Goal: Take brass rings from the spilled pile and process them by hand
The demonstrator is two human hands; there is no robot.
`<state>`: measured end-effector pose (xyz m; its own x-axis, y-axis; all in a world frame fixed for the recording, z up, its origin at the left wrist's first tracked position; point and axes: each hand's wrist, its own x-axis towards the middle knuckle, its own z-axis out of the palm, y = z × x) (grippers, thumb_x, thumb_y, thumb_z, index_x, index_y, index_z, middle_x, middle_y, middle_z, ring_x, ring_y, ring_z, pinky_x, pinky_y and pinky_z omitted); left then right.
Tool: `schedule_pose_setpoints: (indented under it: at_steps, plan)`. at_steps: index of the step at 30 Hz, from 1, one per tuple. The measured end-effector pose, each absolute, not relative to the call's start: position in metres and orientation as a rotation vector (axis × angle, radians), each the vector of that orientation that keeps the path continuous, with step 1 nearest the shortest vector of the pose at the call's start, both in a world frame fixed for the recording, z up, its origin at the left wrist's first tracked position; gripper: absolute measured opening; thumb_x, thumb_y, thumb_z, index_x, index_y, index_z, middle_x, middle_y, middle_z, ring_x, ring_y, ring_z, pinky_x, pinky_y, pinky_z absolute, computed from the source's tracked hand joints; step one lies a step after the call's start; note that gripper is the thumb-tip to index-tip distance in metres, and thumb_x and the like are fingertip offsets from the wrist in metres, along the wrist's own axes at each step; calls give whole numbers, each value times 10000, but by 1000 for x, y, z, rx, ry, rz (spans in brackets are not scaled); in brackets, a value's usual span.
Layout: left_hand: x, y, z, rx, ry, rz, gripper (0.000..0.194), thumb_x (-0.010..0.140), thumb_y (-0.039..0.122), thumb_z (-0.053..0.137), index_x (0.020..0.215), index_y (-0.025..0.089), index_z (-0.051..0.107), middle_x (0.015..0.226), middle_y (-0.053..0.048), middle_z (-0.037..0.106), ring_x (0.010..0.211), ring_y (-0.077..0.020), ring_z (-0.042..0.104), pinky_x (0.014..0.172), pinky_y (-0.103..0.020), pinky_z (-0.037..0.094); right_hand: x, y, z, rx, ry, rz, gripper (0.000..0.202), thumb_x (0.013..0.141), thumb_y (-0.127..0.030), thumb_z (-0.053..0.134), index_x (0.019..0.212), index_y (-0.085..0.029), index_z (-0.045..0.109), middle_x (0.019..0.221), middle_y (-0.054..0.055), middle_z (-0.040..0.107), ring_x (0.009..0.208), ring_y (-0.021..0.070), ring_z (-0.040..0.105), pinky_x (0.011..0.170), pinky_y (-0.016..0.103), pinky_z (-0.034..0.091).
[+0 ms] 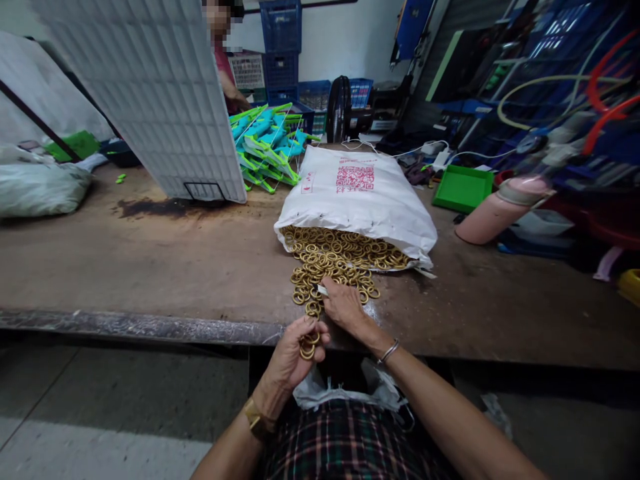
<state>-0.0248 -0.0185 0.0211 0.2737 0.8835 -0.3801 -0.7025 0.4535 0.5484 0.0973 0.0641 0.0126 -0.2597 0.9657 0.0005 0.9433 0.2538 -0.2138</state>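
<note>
Several gold-coloured rings [309, 347] are held in the curled fingers of my left hand [293, 350], just off the table's front edge. My right hand [345, 305] is closed at the near side of a loose heap of the same rings [327, 263]. A small pale piece with a dark end [323, 290] shows at its fingertips; what it is I cannot make out. The heap spills from the open mouth of a white woven sack [360, 190] with red print, which lies on its side and is full of rings.
On the brown table [150, 267] a white ribbed panel [165, 100] stands at left. Behind it lie green and turquoise plastic parts [273, 143], near a person [227, 73]. A green tray [463, 189] and a pink bottle [503, 210] are at right.
</note>
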Motion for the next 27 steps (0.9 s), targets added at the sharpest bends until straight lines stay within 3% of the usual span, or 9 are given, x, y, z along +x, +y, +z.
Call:
schedule_pose_setpoints:
  at_steps: [5, 9, 12, 15, 20, 24, 27]
  plan:
    - [-21, -12, 20, 396, 805, 1097, 287, 664, 340, 704, 686, 138, 501, 649, 11, 534, 531, -68, 497, 370, -136, 339, 107, 63, 12, -1751, -2140, 453, 148, 800, -185, 398, 854, -192, 536, 697, 39, 614, 608, 154, 522, 547, 257, 266]
    - [-22, -3, 22, 607, 1010, 1188, 347, 679, 424, 675, 836, 168, 501, 568, 56, 488, 439, -52, 432, 348, -134, 317, 116, 51, 22, -1484, -1641, 1072, 219, 812, -350, 412, 648, -207, 428, 518, -50, 403, 476, 94, 359, 475, 220, 268]
    - [-23, 4, 24, 743, 1112, 1179, 427, 691, 490, 634, 942, 175, 493, 577, 64, 485, 404, -43, 397, 336, -135, 288, 121, 35, 31, -1307, -1326, 1586, 273, 760, -465, 489, 682, -218, 401, 474, -104, 281, 388, 59, 223, 381, 193, 201]
    - [-22, 7, 25, 901, 1145, 1105, 411, 707, 521, 594, 883, 158, 517, 551, 70, 452, 380, -32, 346, 346, -149, 265, 122, 22, 36, -1219, -1120, 1863, 348, 690, -510, 576, 715, -223, 382, 467, -128, 245, 370, 36, 153, 347, 170, 139]
    - [-21, 4, 24, 1102, 1142, 988, 401, 720, 533, 567, 625, 156, 471, 478, 73, 388, 401, -33, 310, 394, -170, 260, 124, 17, 34, -1180, -989, 1978, 401, 648, -503, 631, 730, -227, 352, 465, -142, 234, 370, 21, 131, 352, 153, 124]
    - [-22, 1, 24, 1078, 1118, 957, 404, 713, 535, 575, 617, 157, 466, 469, 67, 408, 404, -36, 318, 396, -172, 252, 122, 19, 30, -1234, -1106, 1881, 335, 707, -489, 570, 708, -220, 369, 476, -127, 242, 380, 33, 150, 361, 171, 137]
    - [-20, 0, 23, 864, 1106, 958, 399, 683, 529, 608, 646, 161, 460, 488, 68, 425, 381, -28, 311, 365, -163, 214, 118, 19, 26, -1318, -1339, 1580, 282, 764, -453, 505, 667, -203, 420, 499, -91, 330, 423, 54, 259, 402, 189, 224]
